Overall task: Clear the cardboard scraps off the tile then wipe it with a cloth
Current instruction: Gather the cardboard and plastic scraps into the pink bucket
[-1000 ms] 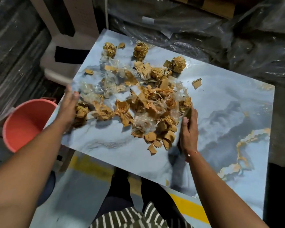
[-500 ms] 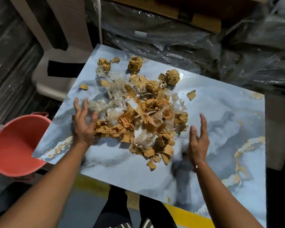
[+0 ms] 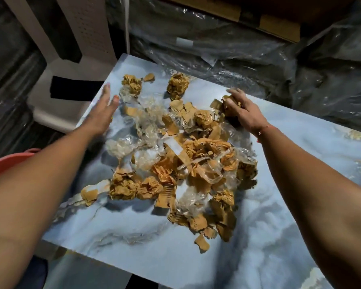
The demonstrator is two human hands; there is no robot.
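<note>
A blue-grey marbled tile [image 3: 133, 232] lies in front of me. A heap of brown cardboard scraps [image 3: 198, 155] mixed with crumpled clear plastic film [image 3: 148, 113] covers its middle. My left hand [image 3: 103, 110] is stretched out flat at the tile's far left edge, fingers apart, holding nothing, just left of a crumpled cardboard ball [image 3: 132, 84]. At the far right of the heap my right hand [image 3: 241, 107] lies palm down, its fingers curled over a crumpled cardboard wad [image 3: 227, 103]. Another cardboard ball [image 3: 177, 85] sits at the far edge between my hands. No cloth is in view.
A salmon-pink bucket [image 3: 6, 163] shows at the left edge, below the tile and partly hidden by my left arm. A white plastic chair [image 3: 71, 65] stands beyond the tile's left corner. Black plastic-wrapped bundles [image 3: 258, 59] and a cardboard box [image 3: 275, 21] crowd the far side.
Both hands have reached from the near sides of the heap to its far side. The right hand now covers the wad at the far right, the left lies by the far left edge.
</note>
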